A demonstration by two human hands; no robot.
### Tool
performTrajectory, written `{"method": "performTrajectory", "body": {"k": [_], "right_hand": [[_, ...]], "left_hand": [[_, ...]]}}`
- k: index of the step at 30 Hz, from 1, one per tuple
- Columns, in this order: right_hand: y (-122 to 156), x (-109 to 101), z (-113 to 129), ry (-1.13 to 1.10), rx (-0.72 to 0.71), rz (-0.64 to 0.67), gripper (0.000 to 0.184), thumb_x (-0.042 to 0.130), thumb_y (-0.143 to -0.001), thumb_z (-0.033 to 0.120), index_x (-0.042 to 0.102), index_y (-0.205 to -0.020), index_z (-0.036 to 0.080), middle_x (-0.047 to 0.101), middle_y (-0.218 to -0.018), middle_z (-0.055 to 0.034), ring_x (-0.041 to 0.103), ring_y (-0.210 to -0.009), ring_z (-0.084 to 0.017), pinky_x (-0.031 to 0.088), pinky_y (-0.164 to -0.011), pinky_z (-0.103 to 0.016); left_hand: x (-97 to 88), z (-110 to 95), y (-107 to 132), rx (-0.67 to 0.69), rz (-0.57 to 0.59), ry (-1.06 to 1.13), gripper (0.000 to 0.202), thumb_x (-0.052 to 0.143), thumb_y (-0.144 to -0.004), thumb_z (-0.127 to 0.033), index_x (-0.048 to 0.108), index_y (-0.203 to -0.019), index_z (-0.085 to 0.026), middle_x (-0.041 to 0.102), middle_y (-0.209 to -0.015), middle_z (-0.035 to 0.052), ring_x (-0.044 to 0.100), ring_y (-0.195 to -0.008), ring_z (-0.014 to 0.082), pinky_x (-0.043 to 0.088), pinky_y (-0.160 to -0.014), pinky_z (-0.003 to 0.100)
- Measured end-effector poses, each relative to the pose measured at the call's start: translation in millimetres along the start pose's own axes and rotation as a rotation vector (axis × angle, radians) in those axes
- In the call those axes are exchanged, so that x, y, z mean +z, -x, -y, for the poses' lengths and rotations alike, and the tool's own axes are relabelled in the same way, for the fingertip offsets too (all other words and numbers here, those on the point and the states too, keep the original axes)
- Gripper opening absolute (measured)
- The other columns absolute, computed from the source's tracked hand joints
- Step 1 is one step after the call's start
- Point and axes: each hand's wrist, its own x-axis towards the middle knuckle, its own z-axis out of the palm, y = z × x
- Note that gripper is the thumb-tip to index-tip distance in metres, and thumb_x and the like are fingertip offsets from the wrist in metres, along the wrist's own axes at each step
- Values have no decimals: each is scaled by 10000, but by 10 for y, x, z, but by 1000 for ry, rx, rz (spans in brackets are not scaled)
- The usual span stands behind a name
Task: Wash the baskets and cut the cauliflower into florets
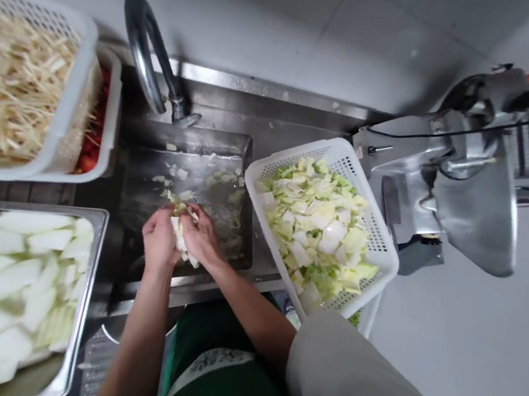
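Note:
Over the steel sink point(149, 158), my left hand point(159, 239) and my right hand point(200, 237) are cupped together around a clump of chopped cabbage pieces point(181, 230). Both hands are closed on the pale pieces, which show between the palms. More cabbage scraps point(226, 185) float in the water in the sink basin. Just right of my hands, a white perforated basket point(379, 241) heaped with chopped green and white cabbage rests tilted on the sink's edge.
A curved steel faucet point(142, 46) arches over the sink. A white basket of pale shredded strips point(73, 85) sits at left, with red pieces point(92, 142) behind it. A steel tray of white slices point(87, 276) lies front left. A metal slicer machine point(474, 186) stands right.

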Motion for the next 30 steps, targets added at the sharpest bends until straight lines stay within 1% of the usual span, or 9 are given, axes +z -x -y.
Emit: {"method": "performTrajectory", "body": {"k": [3,6,8,10,14,17,21,26,30], "right_hand": [[411,-595,554,-59,-262,-115,351,508,-1036,474,637,-1301,283,715,-1226,-11,664,-1120,-179,527,-1008,-287],[752,-1472,850,-11,-471,-290,406,472,-1047,525,612,-1325,265,692,-1260,-46,645,-1152,-202,527,-1033,-329],[924,-2101,865,84,-561,-400,407,425,-1065,498,590,-1347,255,685,-1269,-64,637,-1164,-219,524,-1053,-374],[1051,-2691,733,257,-565,-464,406,391,-1076,449,576,-1370,241,679,-1280,-86,628,-1177,-241,506,-1084,-427],[1177,-3542,118,739,-299,-501,486,463,-1048,443,554,-1458,198,557,-1473,-191,511,-1346,-363,444,-1119,-569],[1194,-3790,-432,919,-115,-430,623,455,-1052,518,432,-1583,193,454,-1553,-254,424,-1412,-439,445,-1068,-632],[1188,-3756,-898,934,-97,-389,672,317,-1090,537,319,-1636,146,482,-1513,-279,405,-1427,-427,407,-1097,-620],[1108,-3669,-1008,946,-50,-413,684,308,-1084,559,318,-1643,165,470,-1536,-268,359,-1471,-427,275,-1179,-664],[1130,-3827,-814,874,19,-294,706,320,-1077,590,264,-1673,215,435,-1586,-244,359,-1489,-436,326,-1157,-656]], "left_hand": [[304,-685,678,249,56,10,367,673,-826,-491,746,-1004,-178,729,-895,2,694,-828,172,565,-781,276],[899,-1016,1326,437,283,48,400,645,-893,-534,754,-1074,-194,750,-993,29,708,-923,186,570,-855,296],[1361,-1001,1633,527,479,75,435,621,-933,-572,749,-1112,-197,751,-1025,50,708,-961,197,571,-892,318],[1779,-841,1832,647,624,6,456,592,-966,-583,746,-1148,-195,743,-1071,80,698,-1021,220,565,-948,357],[2264,-406,2007,963,738,-622,472,568,-994,-509,708,-1353,-236,627,-1403,159,567,-1309,370,463,-1107,576],[2401,-240,2023,1012,781,-1107,536,496,-1019,-498,564,-1533,-364,418,-1650,120,378,-1461,512,368,-1093,752],[2546,-180,1973,1018,781,-1336,549,413,-1034,-514,515,-1563,-408,360,-1696,74,291,-1503,540,348,-1085,781],[2622,-50,1950,1089,703,-1387,570,326,-1052,-506,479,-1588,-388,357,-1698,56,316,-1506,467,299,-1167,727],[2667,-130,1937,983,777,-1430,597,291,-1050,-526,428,-1615,-394,321,-1727,32,240,-1560,472,268,-1190,749]]}}
